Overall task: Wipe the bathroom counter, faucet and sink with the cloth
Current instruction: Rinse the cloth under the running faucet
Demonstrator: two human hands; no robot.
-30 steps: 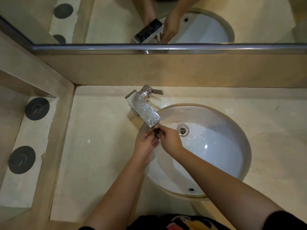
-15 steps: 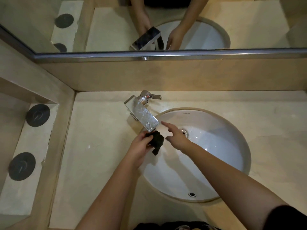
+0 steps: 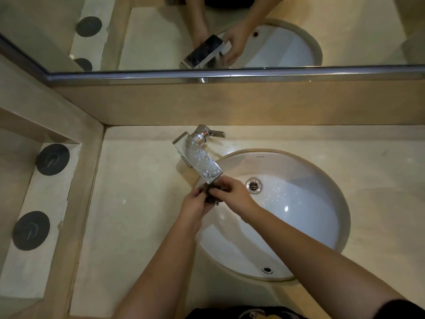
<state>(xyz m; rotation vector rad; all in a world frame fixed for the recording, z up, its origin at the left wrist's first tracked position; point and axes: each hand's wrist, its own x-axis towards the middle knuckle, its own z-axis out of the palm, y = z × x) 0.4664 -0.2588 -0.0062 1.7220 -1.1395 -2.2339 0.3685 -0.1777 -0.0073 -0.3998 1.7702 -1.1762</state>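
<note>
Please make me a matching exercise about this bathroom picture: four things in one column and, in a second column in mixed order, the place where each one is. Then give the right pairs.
Things
1. cloth
2. faucet
3. drain
4. dark discs

Places
A. on the ledge at the far left
B. in the bottom of the white sink
C. held between the left hand and the right hand, just under the spout
D. on the counter, at the sink's back left edge

Pairs: 1-C, 2-D, 3-B, 4-A
</note>
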